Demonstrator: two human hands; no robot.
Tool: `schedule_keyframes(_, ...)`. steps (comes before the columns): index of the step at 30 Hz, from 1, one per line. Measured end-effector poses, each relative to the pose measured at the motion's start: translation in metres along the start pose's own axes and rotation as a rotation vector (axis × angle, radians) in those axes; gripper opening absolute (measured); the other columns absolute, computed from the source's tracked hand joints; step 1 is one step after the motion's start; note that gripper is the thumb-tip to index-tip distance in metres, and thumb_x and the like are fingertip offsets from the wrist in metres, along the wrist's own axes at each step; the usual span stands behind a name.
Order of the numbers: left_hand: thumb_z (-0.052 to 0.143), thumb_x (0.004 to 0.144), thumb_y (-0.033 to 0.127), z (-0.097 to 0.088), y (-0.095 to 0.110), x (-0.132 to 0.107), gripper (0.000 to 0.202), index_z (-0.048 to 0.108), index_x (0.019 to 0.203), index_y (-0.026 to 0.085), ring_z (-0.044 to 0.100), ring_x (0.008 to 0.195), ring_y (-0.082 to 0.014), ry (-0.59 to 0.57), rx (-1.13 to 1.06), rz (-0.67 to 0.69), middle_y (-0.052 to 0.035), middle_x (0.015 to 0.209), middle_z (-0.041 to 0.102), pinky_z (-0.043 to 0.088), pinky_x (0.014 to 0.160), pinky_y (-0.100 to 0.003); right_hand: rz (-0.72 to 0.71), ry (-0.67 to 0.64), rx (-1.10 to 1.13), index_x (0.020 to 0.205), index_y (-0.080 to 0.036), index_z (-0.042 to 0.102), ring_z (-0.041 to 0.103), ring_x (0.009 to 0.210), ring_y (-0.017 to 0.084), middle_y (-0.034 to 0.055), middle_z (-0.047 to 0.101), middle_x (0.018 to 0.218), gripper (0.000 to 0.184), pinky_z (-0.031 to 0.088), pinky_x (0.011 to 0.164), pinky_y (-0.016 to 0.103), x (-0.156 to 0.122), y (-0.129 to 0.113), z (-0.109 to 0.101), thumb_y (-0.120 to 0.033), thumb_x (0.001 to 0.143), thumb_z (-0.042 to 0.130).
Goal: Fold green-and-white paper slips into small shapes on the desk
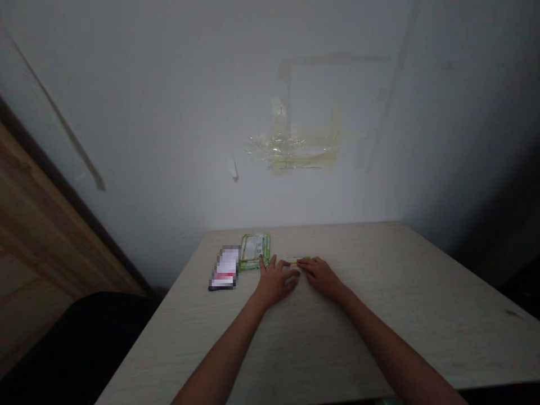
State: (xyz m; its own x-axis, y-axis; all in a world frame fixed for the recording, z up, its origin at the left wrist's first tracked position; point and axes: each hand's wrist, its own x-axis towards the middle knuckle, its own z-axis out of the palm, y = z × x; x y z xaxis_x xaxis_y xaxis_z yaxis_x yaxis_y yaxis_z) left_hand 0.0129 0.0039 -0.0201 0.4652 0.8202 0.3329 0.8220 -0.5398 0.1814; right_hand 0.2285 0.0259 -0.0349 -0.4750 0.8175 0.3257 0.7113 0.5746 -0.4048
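A thin strip of green, yellow and white printed paper (291, 261) lies on the table between my two hands, mostly covered by fingers. My left hand (276, 280) rests with its fingers spread, some reaching the near edge of the green printed stack and others at the strip's left end. From the other side, my right hand (324, 275) has its fingers pressed together on the strip's right part. Up and left of my left hand sits the stack of green and white printed sheets or packets (255, 246). How many layers the strip has cannot be made out.
Left of the stack lies a phone-like dark-edged object (225, 269) with a blurred-out screen. The pale wooden table (379, 320) meets a white wall (169, 140) with peeling clear tape (295, 152). A black rounded shape (84, 337) stands beside the table's left edge.
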Motion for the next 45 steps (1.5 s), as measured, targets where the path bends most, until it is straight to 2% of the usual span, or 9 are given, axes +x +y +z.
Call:
schedule_keyframes(9, 0.052, 0.089, 0.045, 0.000, 0.001, -0.001, 0.028, 0.061, 0.115, 0.048, 0.026, 0.137, -0.0341, 0.001, -0.001, 0.015, 0.0017, 0.129, 0.054, 0.002, 0.105, -0.076, 0.001, 0.002, -0.012, 0.132, -0.024, 0.055, 0.050, 0.120, 0.020, 0.0022, 0.057, 0.135, 0.051, 0.035, 0.106, 0.039, 0.000, -0.001, -0.001, -0.011, 0.083, 0.045)
schedule_keyframes(18, 0.051, 0.090, 0.043, -0.003, 0.000, 0.000, 0.025, 0.064, 0.111, 0.048, 0.029, 0.137, -0.0325, 0.030, -0.036, -0.009, 0.0046, 0.126, 0.061, -0.002, 0.106, -0.075, -0.011, 0.006, 0.005, 0.134, -0.025, 0.053, 0.051, 0.118, 0.020, 0.0023, 0.057, 0.135, 0.056, 0.037, 0.104, 0.039, -0.001, -0.001, -0.002, -0.009, 0.081, 0.046)
schedule_keyframes(27, 0.053, 0.089, 0.044, -0.004, 0.003, 0.001, 0.025, 0.063, 0.110, 0.050, 0.029, 0.136, -0.0335, 0.059, 0.013, -0.039, 0.0056, 0.128, 0.060, -0.007, 0.103, -0.077, -0.035, -0.001, -0.025, 0.130, -0.025, 0.057, 0.051, 0.117, 0.020, 0.0009, 0.057, 0.135, 0.051, 0.036, 0.105, 0.040, -0.001, -0.003, -0.002, -0.010, 0.082, 0.046)
schedule_keyframes(34, 0.053, 0.087, 0.046, -0.008, 0.002, 0.001, 0.025, 0.065, 0.109, 0.048, 0.030, 0.135, -0.0344, 0.109, 0.092, -0.083, 0.0017, 0.131, 0.057, -0.007, 0.104, -0.076, -0.026, -0.007, -0.030, 0.129, -0.024, 0.058, 0.051, 0.116, 0.021, 0.0016, 0.058, 0.134, 0.050, 0.037, 0.104, 0.040, 0.000, -0.005, -0.004, -0.010, 0.082, 0.047)
schedule_keyframes(45, 0.053, 0.087, 0.045, -0.008, -0.005, 0.005, 0.026, 0.066, 0.109, 0.047, 0.032, 0.132, -0.0360, 0.138, 0.136, -0.170, 0.0001, 0.130, 0.056, -0.010, 0.103, -0.077, -0.025, -0.012, -0.024, 0.128, -0.025, 0.059, 0.052, 0.116, 0.020, 0.0024, 0.059, 0.133, 0.048, 0.038, 0.103, 0.039, -0.001, -0.005, -0.006, -0.011, 0.083, 0.047)
